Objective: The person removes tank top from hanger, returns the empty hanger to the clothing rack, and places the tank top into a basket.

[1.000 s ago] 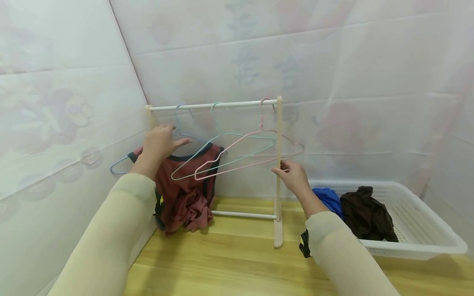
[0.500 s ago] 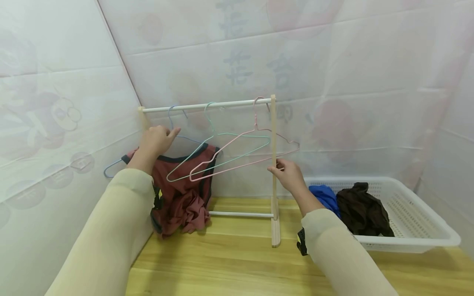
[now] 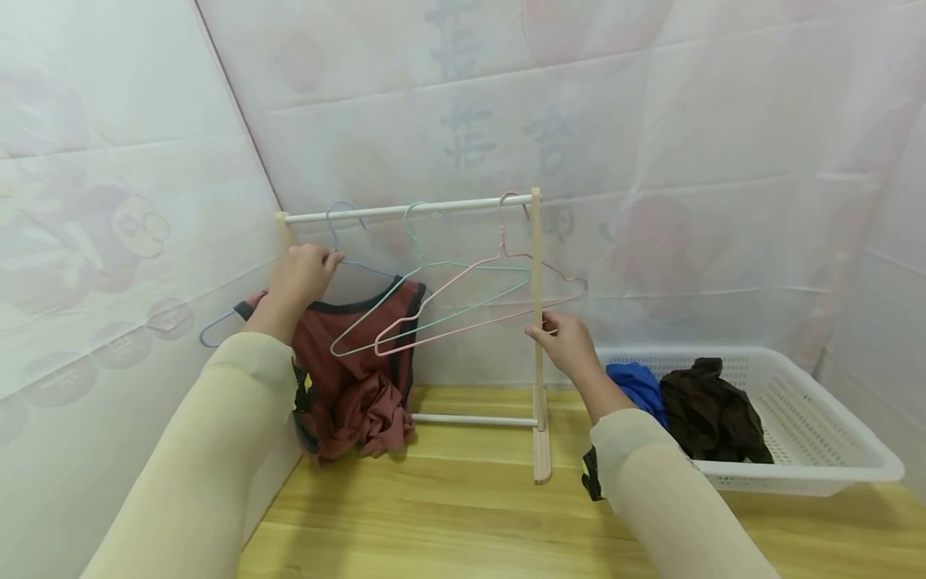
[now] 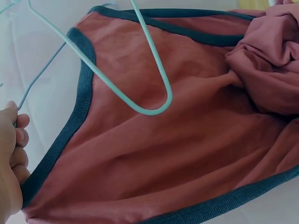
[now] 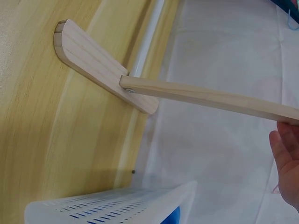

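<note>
My left hand [image 3: 297,277] pinches the blue wire hanger [image 3: 334,233] near its neck, and its curled fingertips also show in the left wrist view. A dark red garment [image 4: 140,149] with navy trim hangs from that hanger, its lower part bunched up. The hanger's hook loops over the white rod [image 3: 463,206] of a small clothes rack. My right hand [image 3: 567,342] grips the rack's right wooden post [image 3: 538,265] between thumb and fingers. Between the hands hang a bare mint hanger [image 3: 427,264] and a bare pink hanger [image 3: 463,273].
A white perforated basket [image 3: 854,434] stands on the wooden table [image 3: 434,523] at right, holding a blue cloth [image 3: 640,388] and a dark brown cloth [image 3: 712,410]. The post's wooden foot [image 5: 93,65] rests on the table. Pale printed sheets [image 3: 651,121] enclose the back and sides.
My left thumb, spread out a second ago, has closed onto the blue hanger's neck. That hanger's hook sits slightly higher over the rod. My right hand stays on the post.
</note>
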The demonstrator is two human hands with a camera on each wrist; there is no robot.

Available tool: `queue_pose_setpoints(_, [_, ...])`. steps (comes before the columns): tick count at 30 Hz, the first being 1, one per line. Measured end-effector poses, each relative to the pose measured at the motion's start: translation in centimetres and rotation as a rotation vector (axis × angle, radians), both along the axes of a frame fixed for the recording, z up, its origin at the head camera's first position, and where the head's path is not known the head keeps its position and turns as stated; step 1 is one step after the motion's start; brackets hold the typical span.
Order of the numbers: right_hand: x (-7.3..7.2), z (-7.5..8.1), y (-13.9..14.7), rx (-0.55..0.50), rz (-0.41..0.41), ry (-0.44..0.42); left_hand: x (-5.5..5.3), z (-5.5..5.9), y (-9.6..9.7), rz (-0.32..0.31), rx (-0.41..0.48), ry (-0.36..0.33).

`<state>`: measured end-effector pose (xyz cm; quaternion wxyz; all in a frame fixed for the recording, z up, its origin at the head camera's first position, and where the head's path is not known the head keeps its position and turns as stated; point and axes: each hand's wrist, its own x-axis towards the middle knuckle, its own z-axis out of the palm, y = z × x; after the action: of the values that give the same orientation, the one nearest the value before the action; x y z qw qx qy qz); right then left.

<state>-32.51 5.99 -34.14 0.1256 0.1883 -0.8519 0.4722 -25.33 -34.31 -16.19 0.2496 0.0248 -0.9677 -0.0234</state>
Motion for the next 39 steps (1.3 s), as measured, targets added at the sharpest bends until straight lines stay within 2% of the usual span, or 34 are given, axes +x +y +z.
queue_pose_setpoints(14, [-0.4,-0.3,-0.8,0.001,0.009,0.021,1.7,1.2,-0.5,0.109,0.062,0.113])
queue_pose_setpoints(20, [-0.4,-0.1,-1.1,0.006,0.021,-0.009,2.3,1.0,-0.6,0.103,0.078,0.182])
queue_pose_setpoints(26, [-0.5,0.1,-0.7,0.026,0.021,-0.024,2.7,-1.1,-1.1,0.053,0.131,0.149])
queue_pose_setpoints(34, [-0.8,0.0,0.0,0.036,0.009,-0.016,2.8,-4.7,-1.8,0.055,0.197,0.123])
queue_pose_setpoints(39, [-0.9,0.0,0.4,0.028,0.006,-0.015,2.8,-7.5,-2.4,0.054,0.275,0.107])
